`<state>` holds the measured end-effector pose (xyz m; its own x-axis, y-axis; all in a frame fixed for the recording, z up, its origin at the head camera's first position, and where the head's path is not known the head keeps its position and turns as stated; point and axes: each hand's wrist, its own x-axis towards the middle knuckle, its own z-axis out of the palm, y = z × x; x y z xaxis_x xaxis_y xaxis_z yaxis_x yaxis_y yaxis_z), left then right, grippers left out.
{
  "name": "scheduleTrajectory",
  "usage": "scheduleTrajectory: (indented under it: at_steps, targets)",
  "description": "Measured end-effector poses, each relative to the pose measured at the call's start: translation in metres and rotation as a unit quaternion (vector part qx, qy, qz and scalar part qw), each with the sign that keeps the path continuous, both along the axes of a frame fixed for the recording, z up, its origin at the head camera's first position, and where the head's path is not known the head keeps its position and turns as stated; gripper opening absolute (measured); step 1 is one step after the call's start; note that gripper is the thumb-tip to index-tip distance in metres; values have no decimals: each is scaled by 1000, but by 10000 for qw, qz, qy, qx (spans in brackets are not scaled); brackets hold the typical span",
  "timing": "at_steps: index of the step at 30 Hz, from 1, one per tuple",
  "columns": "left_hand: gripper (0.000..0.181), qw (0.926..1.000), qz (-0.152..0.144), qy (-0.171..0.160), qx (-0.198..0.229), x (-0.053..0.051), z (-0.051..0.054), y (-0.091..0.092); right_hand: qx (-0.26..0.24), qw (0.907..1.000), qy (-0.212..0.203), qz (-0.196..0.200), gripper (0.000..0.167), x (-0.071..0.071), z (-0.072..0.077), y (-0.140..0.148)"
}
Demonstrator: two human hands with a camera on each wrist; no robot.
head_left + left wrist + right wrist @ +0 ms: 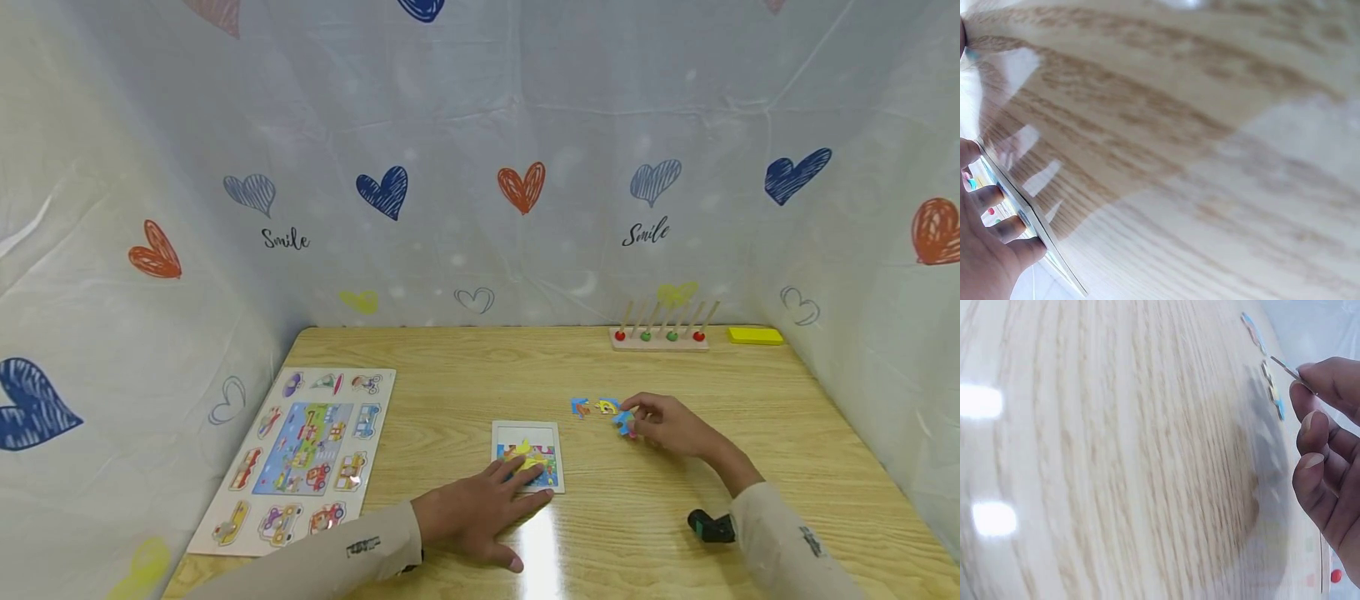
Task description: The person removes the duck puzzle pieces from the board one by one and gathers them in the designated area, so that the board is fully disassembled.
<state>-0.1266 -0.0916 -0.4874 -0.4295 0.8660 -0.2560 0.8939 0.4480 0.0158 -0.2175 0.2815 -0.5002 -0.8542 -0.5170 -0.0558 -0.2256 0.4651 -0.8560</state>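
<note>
My left hand [491, 508] lies with spread fingers on a small white-framed jigsaw puzzle [560, 467], partly filled with a colourful picture. Its fingertips touch the puzzle, also seen at the edge of the left wrist view. Between thumb and index finger, my right hand [671, 427] pinches a blue jigsaw piece [623, 422]; in the right wrist view the piece [1286, 367] appears edge-on, raised off the table. Just beyond it lie two loose pieces, a blue one [580, 407] and a yellow one [607, 406]. The fingers hide part of the puzzle picture.
At left lies a large vehicle peg board [378, 450]. A wooden peg stand [660, 343] with red and green beads and a yellow block [754, 336] stand at the back right. A dark object [711, 527] is beside the right sleeve. Printed curtains surround the wooden table [450, 358].
</note>
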Motion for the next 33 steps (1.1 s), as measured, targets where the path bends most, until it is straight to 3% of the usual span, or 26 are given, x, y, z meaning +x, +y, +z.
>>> scheduleTrajectory:
  at_steps: [10, 22, 27, 33]
  targets:
    - [90, 10000, 25, -53, -19, 0, -1, 1, 215, 9989, 1, -423, 32, -10, 4, 19]
    - [91, 10000, 34, -76, -23, -1, -1, 0, 360, 9980, 97, -517, 31, -24, -1, 27]
    - [90, 10000, 16, -72, 3, -1, -1, 0, 705, 9956, 164, -600, 29, -27, 0, 25]
    - [90, 10000, -9, -3, 34, 0, -1, 0, 1097, 9914, 195, -690, 38, -28, 1, 24]
